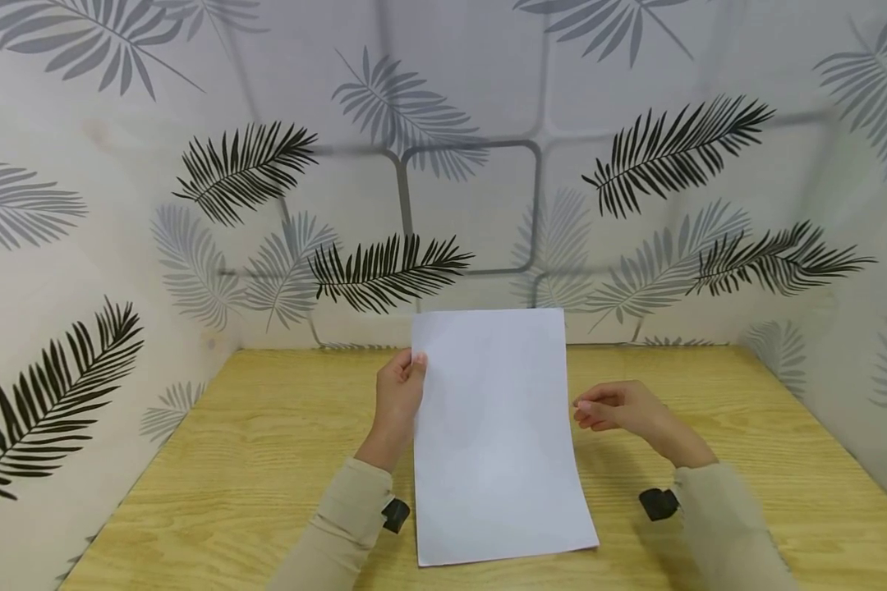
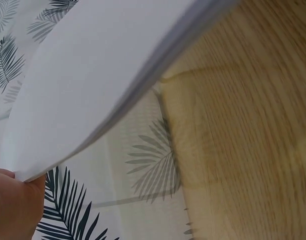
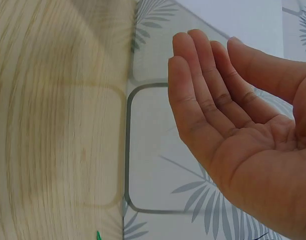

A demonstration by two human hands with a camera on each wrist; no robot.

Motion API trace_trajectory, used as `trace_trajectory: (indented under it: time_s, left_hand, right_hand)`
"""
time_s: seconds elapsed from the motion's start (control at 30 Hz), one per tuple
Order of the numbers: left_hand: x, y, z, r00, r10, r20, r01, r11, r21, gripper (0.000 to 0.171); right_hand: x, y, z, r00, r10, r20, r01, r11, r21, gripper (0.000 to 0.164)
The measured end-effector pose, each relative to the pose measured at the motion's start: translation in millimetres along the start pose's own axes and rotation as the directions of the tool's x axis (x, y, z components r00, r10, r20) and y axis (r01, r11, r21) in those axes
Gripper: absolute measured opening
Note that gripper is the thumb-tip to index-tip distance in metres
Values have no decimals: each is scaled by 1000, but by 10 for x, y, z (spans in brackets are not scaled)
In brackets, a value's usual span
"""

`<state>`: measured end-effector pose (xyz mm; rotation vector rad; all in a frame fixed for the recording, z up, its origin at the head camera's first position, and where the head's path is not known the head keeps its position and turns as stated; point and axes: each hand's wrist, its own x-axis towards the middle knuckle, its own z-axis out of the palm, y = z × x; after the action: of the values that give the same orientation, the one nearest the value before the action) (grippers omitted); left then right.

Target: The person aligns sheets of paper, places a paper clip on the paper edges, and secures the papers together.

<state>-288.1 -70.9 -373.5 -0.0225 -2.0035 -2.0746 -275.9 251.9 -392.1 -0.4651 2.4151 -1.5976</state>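
Observation:
White paper, a stack of sheets [image 1: 498, 435] by its thick edge in the left wrist view, stands raised over the wooden table. My left hand [image 1: 402, 390] pinches its left edge near the top, thumb in front and fingers behind. The stack [image 2: 93, 75] bows in a curve away from that hand in the left wrist view. My right hand [image 1: 624, 413] hovers just right of the paper's right edge, fingers loosely bent and nothing in them. In the right wrist view the palm of this hand [image 3: 237, 110] shows, with a corner of paper [image 3: 242, 20] behind the fingertips.
The wooden table [image 1: 266, 460] spreads under both hands. A pale cloth with leaf prints [image 1: 473, 205] hangs behind it and along both sides. Each sleeve carries a small black wrist device [image 1: 659, 504].

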Motion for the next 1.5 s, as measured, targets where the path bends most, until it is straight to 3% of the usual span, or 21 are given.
trace_trajectory:
  time_s: [0.27,0.73,1.5]
  left_hand:
    - [6,-5,-3,1000,-18,3,18,1000,9,26]
    - [1,2,-7,1000,17,9,-17,1000,13,23]
    - [-2,-23,1,1000,7,6,-7,1000,21,22]
  right_hand:
    - [-39,79,-136,996,-21,-90,13,995,-94,39]
    - [-49,195,-314,970,-46,-238,-9,974,-225,35]
    - [-109,351,-485,932,-23,-361,-100,943,-317,34]
